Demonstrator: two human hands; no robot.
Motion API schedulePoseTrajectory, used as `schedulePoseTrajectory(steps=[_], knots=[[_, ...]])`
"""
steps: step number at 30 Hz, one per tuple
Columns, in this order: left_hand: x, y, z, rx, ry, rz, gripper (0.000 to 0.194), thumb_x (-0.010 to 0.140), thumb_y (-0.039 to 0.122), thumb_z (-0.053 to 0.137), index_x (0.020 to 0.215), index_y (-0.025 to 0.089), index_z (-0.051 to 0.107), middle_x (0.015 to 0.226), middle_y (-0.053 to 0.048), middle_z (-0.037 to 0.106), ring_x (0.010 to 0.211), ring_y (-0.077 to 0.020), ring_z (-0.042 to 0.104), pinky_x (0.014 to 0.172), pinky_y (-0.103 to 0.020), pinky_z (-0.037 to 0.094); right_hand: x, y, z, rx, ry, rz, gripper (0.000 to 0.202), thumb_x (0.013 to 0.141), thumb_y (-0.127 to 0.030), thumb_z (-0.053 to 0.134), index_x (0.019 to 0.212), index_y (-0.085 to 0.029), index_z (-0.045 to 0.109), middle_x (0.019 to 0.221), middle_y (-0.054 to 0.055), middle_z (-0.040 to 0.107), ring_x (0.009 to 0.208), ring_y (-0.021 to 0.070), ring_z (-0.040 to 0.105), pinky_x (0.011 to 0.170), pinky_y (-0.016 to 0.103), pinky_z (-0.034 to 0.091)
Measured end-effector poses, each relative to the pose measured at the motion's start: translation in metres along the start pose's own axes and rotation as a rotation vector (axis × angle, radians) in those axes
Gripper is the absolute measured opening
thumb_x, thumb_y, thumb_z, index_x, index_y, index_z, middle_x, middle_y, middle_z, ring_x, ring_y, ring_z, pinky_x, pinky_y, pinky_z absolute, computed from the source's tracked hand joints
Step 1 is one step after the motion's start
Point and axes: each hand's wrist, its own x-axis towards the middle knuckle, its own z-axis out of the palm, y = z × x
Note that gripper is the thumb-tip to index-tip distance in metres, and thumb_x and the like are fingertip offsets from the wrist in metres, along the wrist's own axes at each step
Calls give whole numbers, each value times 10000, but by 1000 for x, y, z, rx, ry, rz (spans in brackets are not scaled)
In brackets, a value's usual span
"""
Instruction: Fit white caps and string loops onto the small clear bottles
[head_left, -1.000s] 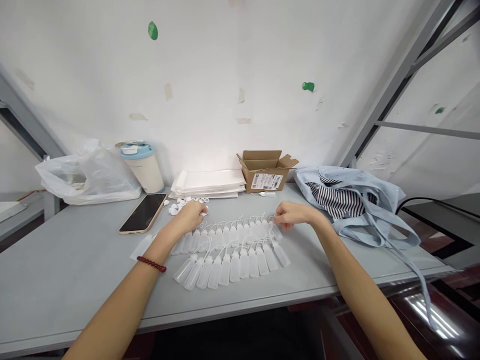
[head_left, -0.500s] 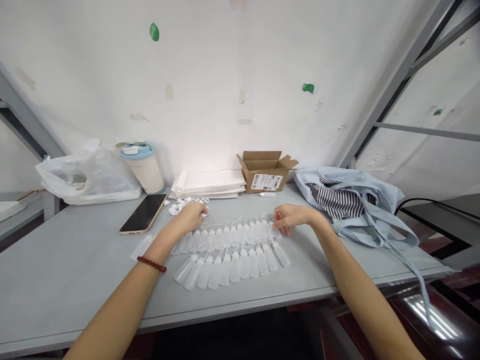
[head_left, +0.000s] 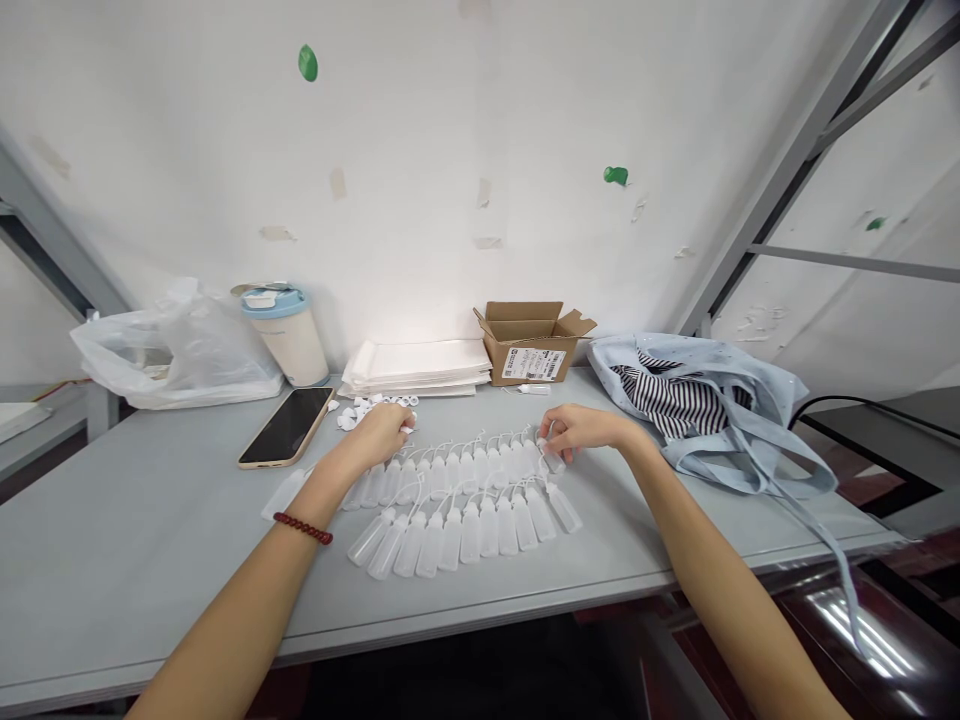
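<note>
Two rows of small translucent plastic bottles [head_left: 470, 530] lie on the grey table, with thin white loops or strings at their necks. My right hand [head_left: 581, 428] is at the right end of the back row, its fingers closed on the neck of the end bottle [head_left: 553, 459]. Over by the small white caps [head_left: 352, 413], my left hand [head_left: 384, 434] has its fingers pinched together; a bit of white shows at the fingertips, too small to make out. My left forearm covers part of the back row's left end.
Left of the caps lies a phone [head_left: 288, 428]. Behind it stand a lidded cup [head_left: 292, 343] and a white plastic bag [head_left: 180, 350]. White envelopes or sheets [head_left: 416, 365] are stacked beside an open cardboard box [head_left: 529, 345]. A light blue cloth bag [head_left: 757, 375] lies at right.
My right hand has shifted slightly up and left, its fingers now nearer the end bottle's neck. My left hand stays almost still, and the rows look the same.
</note>
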Motion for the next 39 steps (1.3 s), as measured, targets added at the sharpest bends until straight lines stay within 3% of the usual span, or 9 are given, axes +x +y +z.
schedulePoseTrajectory(steps=[8, 15, 19, 23, 28, 32, 35, 39], knots=[[0, 0, 0, 90, -24, -3, 185, 682, 89, 491, 704, 171, 656, 705, -62, 661, 719, -217, 606, 661, -284, 403, 5, 7, -1, -32, 100, -61, 217, 693, -226, 577, 894, -145, 579, 658, 26, 655, 557, 161, 628, 514, 238, 439], [-1, 4, -1, 95, -5, -7, 190, 671, 78, 487, 704, 162, 654, 711, -71, 669, 712, -221, 611, 662, -288, 411, 6, 5, 1, -45, 95, -24, 263, 665, -285, 621, 889, -151, 587, 794, 54, 680, 533, 157, 627, 473, 248, 428], [-2, 8, -2, 82, 23, -18, 177, 669, 84, 485, 698, 155, 643, 715, -78, 673, 724, -230, 622, 677, -298, 431, 9, 6, 3, -88, 108, -71, 198, 658, -261, 602, 820, -148, 596, 666, 26, 656, 508, 146, 591, 514, 252, 435], [-3, 14, -6, 43, 73, -41, 198, 684, 108, 484, 795, 143, 644, 799, -84, 688, 783, -227, 636, 704, -298, 465, 10, 7, 2, -161, 200, -114, 155, 685, -231, 549, 808, -156, 607, 578, 10, 639, 560, 155, 582, 538, 240, 406], [-4, 30, -12, -268, 188, -94, 221, 709, 232, 558, 886, 134, 646, 864, -67, 699, 785, -195, 640, 756, -304, 504, 8, 4, 1, -135, 489, -165, 189, 709, -236, 554, 874, -160, 606, 736, 36, 659, 643, 155, 581, 593, 245, 422], [-6, 44, -13, -521, 244, -74, 330, 713, 345, 597, 963, 141, 669, 978, -74, 700, 878, -207, 622, 806, -332, 491, 11, -2, 8, 34, 685, -312, 225, 748, -284, 566, 946, -181, 594, 768, 30, 617, 706, 159, 576, 664, 270, 455], [-8, 52, -14, -687, 225, -107, 362, 705, 403, 638, 964, 155, 691, 998, -75, 699, 901, -216, 605, 828, -347, 464, 13, -12, 19, 345, 663, -442, 261, 738, -338, 617, 947, -183, 593, 829, 41, 617, 696, 157, 585, 640, 290, 476], [-11, 61, -13, -991, 145, -147, 382, 662, 430, 721, 951, 180, 702, 991, -63, 697, 934, -217, 600, 864, -353, 433, 10, -31, 37, 643, 450, -592, 229, 741, -308, 646, 925, -176, 610, 802, 26, 633, 672, 140, 586, 634, 292, 473]])
